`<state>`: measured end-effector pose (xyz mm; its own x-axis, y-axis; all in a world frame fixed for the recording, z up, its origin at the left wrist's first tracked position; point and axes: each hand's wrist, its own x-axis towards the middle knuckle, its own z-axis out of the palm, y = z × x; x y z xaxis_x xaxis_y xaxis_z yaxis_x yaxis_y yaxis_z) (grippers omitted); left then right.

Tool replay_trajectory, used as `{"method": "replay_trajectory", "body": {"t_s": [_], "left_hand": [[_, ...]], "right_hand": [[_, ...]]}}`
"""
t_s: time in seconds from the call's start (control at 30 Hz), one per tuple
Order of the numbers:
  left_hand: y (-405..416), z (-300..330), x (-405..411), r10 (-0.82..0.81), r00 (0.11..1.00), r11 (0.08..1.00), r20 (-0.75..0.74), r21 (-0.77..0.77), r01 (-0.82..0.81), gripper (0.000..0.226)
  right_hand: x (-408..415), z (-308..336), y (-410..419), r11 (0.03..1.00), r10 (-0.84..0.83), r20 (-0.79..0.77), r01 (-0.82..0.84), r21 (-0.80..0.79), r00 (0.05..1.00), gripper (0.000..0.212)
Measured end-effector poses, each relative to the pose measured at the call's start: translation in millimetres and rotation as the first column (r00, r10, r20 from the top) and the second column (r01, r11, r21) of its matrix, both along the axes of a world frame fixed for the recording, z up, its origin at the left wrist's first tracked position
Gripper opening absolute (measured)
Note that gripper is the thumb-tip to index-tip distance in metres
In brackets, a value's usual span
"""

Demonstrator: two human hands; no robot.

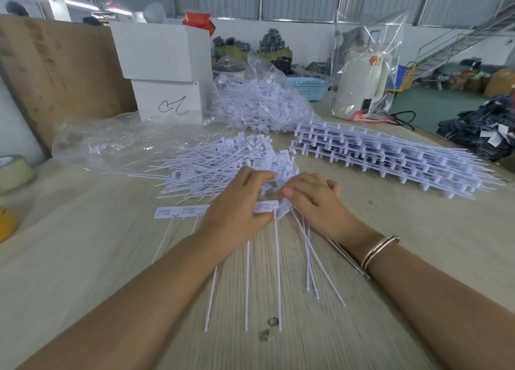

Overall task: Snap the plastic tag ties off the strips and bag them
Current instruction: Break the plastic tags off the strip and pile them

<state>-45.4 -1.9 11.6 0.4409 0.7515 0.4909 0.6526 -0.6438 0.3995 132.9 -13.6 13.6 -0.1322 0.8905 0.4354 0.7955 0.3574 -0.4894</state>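
A strip of white tag ties (178, 211) lies across the table in front of me, its long thin tails pointing toward me. My left hand (237, 205) presses down on and grips the strip's heads. My right hand (312, 199) pinches a tag tie (282, 209) at the strip's right end, tilted away from the row, with several loose tails under its wrist. Just beyond my hands is a pile of loose tag ties (223, 160). A stack of whole strips (390, 158) lies to the right. A clear bag full of tag ties (259, 102) sits behind the pile.
An empty clear bag (111, 144) lies flat at the left. Two white boxes (164, 71) stand behind it, by a wooden board (55, 71). A bagged white kettle (362, 82) and a blue basket (309, 87) are at the back. Tape roll (14, 172) at the left edge.
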Motion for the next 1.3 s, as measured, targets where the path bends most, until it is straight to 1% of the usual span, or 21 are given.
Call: {"method": "replay_trajectory", "body": {"t_s": [0.07, 0.1, 0.17, 0.23, 0.33, 0.4, 0.47, 0.53, 0.6, 0.67, 0.77, 0.83, 1.03, 1.13, 1.23, 1.3], "left_hand": [[-1.9, 1.4, 4.1, -0.016, 1.000, 1.000, -0.023, 0.023, 0.016, 0.064], [-2.6, 2.1, 6.2, -0.031, 0.999, 0.999, -0.028, 0.035, 0.032, 0.064], [-4.3, 2.5, 8.8, -0.064, 0.997, 0.996, -0.039, 0.052, 0.066, 0.061], [-6.0, 2.2, 8.3, -0.078, 0.995, 0.994, -0.065, 0.068, 0.083, 0.054], [-6.7, 2.4, 4.3, -0.057, 0.995, 0.996, -0.077, 0.069, 0.062, 0.043], [-6.7, 4.3, 2.8, -0.024, 0.997, 0.997, -0.072, 0.065, 0.029, 0.034], [-5.9, 5.0, 2.0, 0.013, 0.995, 0.996, -0.097, 0.085, -0.005, 0.036], [-4.1, 4.7, 0.0, 0.048, 0.990, 0.994, -0.130, 0.104, -0.035, 0.041], [-2.1, 3.9, -1.2, 0.071, 0.983, 0.992, -0.167, 0.113, -0.052, 0.039], [-0.9, 2.6, -0.5, 0.083, 0.979, 0.992, -0.187, 0.110, -0.063, 0.034], [-0.5, 2.7, 0.5, 0.094, 0.983, 0.987, -0.155, 0.145, -0.071, 0.023], [-0.1, 3.3, -0.3, 0.097, 0.986, 0.987, -0.132, 0.143, -0.078, 0.019], [1.7, 2.4, -3.5, 0.054, 0.997, 0.998, -0.062, 0.016, -0.054, 0.017], [3.2, 1.9, -5.3, 0.035, 0.999, 0.999, -0.020, -0.015, -0.036, 0.014], [5.2, 1.5, -6.0, 0.012, 1.000, 0.999, 0.023, -0.049, -0.011, 0.013], [7.3, 2.0, -6.9, -0.008, 0.998, 0.995, 0.066, -0.099, 0.015, 0.013]], "right_hand": [[-6.0, -0.9, -3.2, 0.998, 0.050, -0.035, -0.051, -0.025, 0.998, 0.025], [-9.2, -1.4, -3.9, 0.995, 0.089, -0.059, -0.091, -0.042, 0.994, 0.021], [-13.0, -2.2, -4.0, 0.982, 0.167, -0.122, -0.176, -0.067, 0.978, 0.015], [-10.0, -2.2, -1.5, 0.971, 0.197, -0.213, -0.221, -0.095, 0.957, 0.013], [-2.8, 0.4, 1.0, 0.961, 0.165, -0.360, -0.232, -0.150, 0.918, 0.019], [-1.2, -0.1, 2.9, 0.961, 0.147, -0.413, -0.228, -0.153, 0.899, 0.022], [0.0, -2.0, 4.9, 0.966, 0.103, -0.454, -0.197, -0.165, 0.885, 0.022], [2.0, -4.3, 7.3, 0.966, 0.068, -0.525, -0.187, -0.177, 0.848, 0.023], [3.6, -5.2, 8.6, 0.964, 0.049, -0.574, -0.188, -0.186, 0.817, 0.024], [3.4, -5.0, 8.0, 0.959, 0.062, -0.557, -0.204, -0.197, 0.828, 0.024], [0.2, -3.7, 5.8, 0.953, 0.128, -0.390, -0.221, -0.205, 0.912, 0.020], [-1.2, -3.2, 5.5, 0.958, 0.146, -0.317, -0.214, -0.193, 0.937, 0.017], [-0.1, -4.1, 7.5, 0.972, 0.182, -0.244, -0.212, -0.102, 0.952, 0.013], [-0.9, -4.0, 7.1, 0.969, 0.224, -0.260, -0.243, -0.043, 0.939, 0.011], [-0.5, -3.7, 7.2, 0.960, 0.264, -0.262, -0.279, -0.020, 0.928, 0.006], [-0.2, -3.7, 7.0, 0.956, 0.279, -0.269, -0.293, -0.014, 0.922, 0.003]]}}
